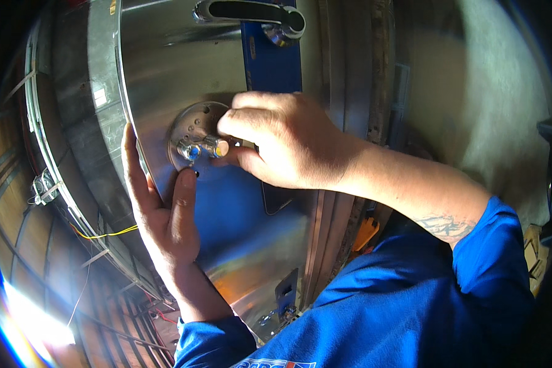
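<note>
A shiny metal panel [165, 70] with a lever handle [248, 11] near its top fills the middle of the view. On its face sits a round metal disc [181, 129] with small holes and two short shiny posts [216, 147]. My left hand [168, 214] grips the panel's left edge, its thumb on the face just below the disc and its fingers along the edge. At the disc's right side, my right hand [279, 138] has its fingers curled and closed beside the posts. Whatever those fingers pinch is hidden behind them.
A dark blue plate [273, 61] lies beneath the handle. Metal frame rails [343, 122] run down the panel's right side. A thin yellow wire [113, 233] hangs at left near a curved metal rail [49, 147]. An orange object [366, 233] shows low at right.
</note>
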`<state>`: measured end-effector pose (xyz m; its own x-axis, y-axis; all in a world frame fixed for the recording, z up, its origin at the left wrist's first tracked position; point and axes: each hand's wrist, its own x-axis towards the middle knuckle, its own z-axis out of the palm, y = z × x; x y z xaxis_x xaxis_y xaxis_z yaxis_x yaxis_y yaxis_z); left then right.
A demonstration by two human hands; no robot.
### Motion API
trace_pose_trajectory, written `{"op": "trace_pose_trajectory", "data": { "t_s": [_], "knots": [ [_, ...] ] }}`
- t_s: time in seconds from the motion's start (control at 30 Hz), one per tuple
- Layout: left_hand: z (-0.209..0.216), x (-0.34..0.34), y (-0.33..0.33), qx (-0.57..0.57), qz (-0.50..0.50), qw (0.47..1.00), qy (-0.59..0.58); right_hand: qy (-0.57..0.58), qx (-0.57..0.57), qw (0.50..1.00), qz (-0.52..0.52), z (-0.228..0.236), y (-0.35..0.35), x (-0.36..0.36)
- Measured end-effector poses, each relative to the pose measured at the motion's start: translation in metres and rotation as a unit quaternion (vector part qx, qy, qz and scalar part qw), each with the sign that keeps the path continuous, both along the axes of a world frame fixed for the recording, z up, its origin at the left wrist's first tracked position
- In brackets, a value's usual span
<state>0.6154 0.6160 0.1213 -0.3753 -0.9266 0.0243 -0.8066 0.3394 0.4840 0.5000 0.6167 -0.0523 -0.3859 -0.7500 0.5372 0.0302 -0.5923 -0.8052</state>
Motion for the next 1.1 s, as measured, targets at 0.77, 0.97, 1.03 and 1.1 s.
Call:
{"op": "trace_pose_trajectory", "data": {
  "t_s": [0.77,0.97,1.03,1.1],
  "knots": [
    [0.007,-0.005,-0.008,-0.090,0.013,0.994,-0.066,-0.074,-0.068,0.995,0.018,-0.030,-0.022,-0.007],
    [0.006,-0.008,-0.006,-0.086,0.016,0.994,-0.062,-0.073,-0.088,0.993,0.031,-0.030,-0.030,-0.010],
    [0.005,-0.009,-0.006,-0.076,0.014,0.996,-0.047,-0.058,-0.086,0.994,0.037,-0.031,-0.031,-0.012],
    [0.004,-0.009,-0.007,-0.062,0.012,0.997,-0.033,-0.054,-0.084,0.994,0.037,-0.031,-0.032,-0.015]
  ]
}}
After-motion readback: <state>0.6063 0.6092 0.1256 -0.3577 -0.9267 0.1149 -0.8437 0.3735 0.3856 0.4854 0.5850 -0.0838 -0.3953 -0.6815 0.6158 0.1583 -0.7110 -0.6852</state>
